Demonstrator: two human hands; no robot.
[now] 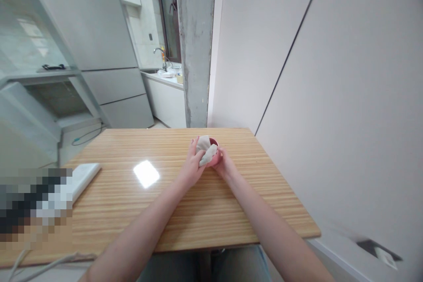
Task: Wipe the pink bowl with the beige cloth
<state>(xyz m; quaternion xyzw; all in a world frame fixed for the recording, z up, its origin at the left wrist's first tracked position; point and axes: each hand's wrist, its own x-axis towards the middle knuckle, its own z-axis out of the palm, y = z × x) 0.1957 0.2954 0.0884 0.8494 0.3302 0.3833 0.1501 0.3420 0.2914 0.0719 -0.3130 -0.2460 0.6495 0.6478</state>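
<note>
Nearest to the camera, two bare forearms reach forward over the wooden tabletop, and a white cable hangs at its near left edge. A flat white device lies on the left part, well apart from the hands, and a bright light reflection sits between it and them.

In the middle of the tabletop, toward its far edge, both hands meet at a small red cup. The left hand has its grip pinching a crumpled grey-white cloth, with the fingers closed on the cloth and pressing it to the rim and into the mouth of the cup. The right hand has its grip wrapped around the side of the cup and keeps it on the tabletop; most of the cup is hidden by the cloth and fingers.

I judge the work to be wiping the cup. To do it well, the right hand should hold the cup firm and low, while the left hand turns the cloth around the inner wall with light pressure, so the cup does not tip.

Farther away stand a grey refrigerator, a concrete pillar, and a kitchen counter with a faucet.
</note>
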